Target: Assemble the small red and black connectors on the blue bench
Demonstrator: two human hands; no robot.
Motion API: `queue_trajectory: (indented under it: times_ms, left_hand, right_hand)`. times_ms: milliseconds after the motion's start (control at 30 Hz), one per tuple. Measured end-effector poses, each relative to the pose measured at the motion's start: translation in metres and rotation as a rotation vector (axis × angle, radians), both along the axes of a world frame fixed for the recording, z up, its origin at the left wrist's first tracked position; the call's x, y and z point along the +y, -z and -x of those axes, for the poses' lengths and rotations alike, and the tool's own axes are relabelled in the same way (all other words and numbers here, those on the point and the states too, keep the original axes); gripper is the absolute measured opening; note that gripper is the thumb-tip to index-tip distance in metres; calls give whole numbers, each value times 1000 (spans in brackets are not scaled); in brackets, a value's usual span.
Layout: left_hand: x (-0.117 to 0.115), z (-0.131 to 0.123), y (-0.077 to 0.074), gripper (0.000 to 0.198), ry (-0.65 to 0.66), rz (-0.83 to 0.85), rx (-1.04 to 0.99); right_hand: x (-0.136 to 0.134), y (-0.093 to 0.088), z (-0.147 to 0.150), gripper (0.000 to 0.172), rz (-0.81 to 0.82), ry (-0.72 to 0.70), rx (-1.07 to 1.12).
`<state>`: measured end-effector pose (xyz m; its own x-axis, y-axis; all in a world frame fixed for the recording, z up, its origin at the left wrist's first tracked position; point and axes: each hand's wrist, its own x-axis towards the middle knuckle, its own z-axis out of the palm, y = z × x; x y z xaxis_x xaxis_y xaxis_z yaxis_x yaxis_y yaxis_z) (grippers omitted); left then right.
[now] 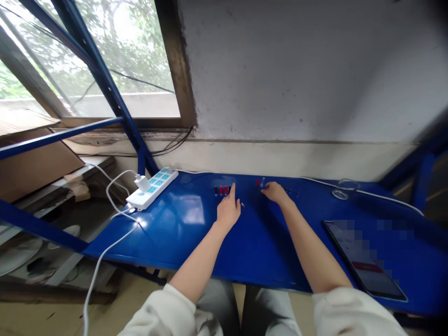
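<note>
My left hand [229,212] reaches over the blue table with its index finger stretched out and its thumb apart. The index fingertip is at the right end of a short row of small black and red cylinders [221,190]. To the right, my right hand [276,192] has thumb and fingertips drawn together; what is between them, if anything, is too small to make out. Just beyond those fingertips are a small red piece [257,182] and a small pale, clear-looking piece [262,182]. Several tiny dark pieces [289,191] lie right of that hand, partly behind it.
A white power strip [152,189] with a plugged-in charger and cable is at the left of the blue table [245,252]. A tablet [366,261] lies at the right. Clear round items [341,192] and a white cable sit near the back edge, by the wall.
</note>
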<state>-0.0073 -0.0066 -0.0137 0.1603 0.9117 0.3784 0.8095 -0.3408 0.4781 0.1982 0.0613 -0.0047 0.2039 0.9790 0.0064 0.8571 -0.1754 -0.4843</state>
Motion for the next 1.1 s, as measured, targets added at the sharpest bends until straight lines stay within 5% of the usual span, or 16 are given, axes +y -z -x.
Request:
queue_trajectory:
  times_ms: [300,700,900,1100]
  left_hand:
    - [8,3,-2,68,-92,51,52]
    - [18,2,3,50,-116,29,76]
    - [22,1,5,26,-52,-12,-227]
    - [18,-10,5,17,228,90,-732]
  right_hand:
    - [-77,-11,51,24,-328,-243,171]
    - [-76,4,59,24,-385,-396,117]
    - [-74,6,57,24,-383,-361,138]
    - [-75,3,57,34,-348,-118,282]
